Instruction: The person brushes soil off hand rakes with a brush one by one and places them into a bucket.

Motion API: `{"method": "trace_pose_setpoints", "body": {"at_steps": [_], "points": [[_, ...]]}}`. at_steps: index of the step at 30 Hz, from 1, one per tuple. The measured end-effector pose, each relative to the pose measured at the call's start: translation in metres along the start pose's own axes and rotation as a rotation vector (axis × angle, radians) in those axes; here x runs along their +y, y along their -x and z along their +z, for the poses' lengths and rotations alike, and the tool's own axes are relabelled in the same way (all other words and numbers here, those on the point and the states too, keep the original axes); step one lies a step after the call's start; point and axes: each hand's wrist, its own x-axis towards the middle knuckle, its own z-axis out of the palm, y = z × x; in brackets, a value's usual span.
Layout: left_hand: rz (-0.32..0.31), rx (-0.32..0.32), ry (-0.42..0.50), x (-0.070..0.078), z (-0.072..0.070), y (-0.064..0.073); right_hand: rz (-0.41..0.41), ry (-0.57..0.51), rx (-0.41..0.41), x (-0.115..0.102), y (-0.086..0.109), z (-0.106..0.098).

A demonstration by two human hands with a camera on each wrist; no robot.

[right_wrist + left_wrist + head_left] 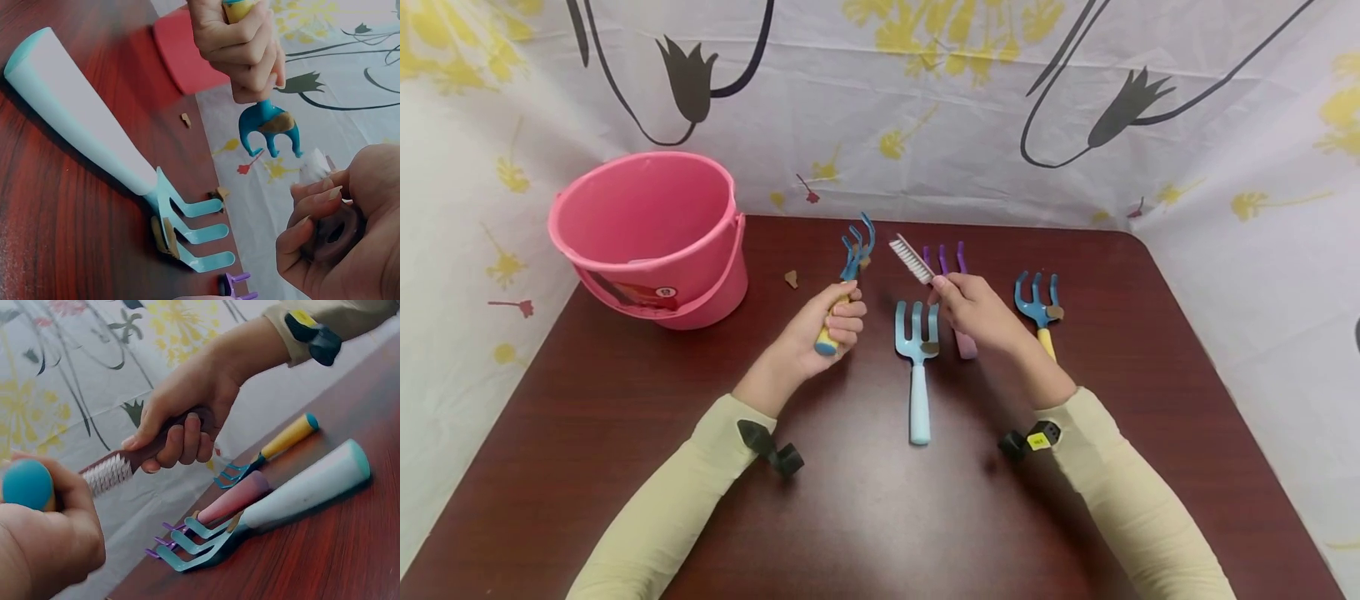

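Observation:
My left hand [831, 325] grips the yellow handle of a small hand rake [850, 267], its blue tines pointing away. A brown patch [279, 122] clings to the rake's head in the right wrist view. My right hand [981, 310] holds a brush [912, 260] by its dark handle, white bristles [107, 475] turned toward the rake with a gap between. Below the hands, a light blue hand fork [919, 408] lies on the table with a brown patch at its tines. A pink-handled fork [966, 346] with purple tines lies partly hidden behind my right hand.
At the left stands a pink bucket [711, 302], its handle hanging down in front. Right of my right hand lies another blue, yellow-handled rake [1037, 312] with a brown patch. A loose brown piece [792, 279] sits near the bucket. A patterned cloth [820, 100] hangs behind the table.

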Motion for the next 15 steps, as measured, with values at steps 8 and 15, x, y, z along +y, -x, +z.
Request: {"method": "trace_pose_setpoints", "body": {"at_steps": [8,15], "points": [[-0.085,-0.29,0.336,0.003,-0.012,-0.005,-0.039,-0.027,0.005,-0.008,-0.006,0.002],[-0.082,-0.508,0.502,-0.005,-0.009,-0.011,-0.107,0.015,0.008,-0.019,-0.015,0.005]]}}
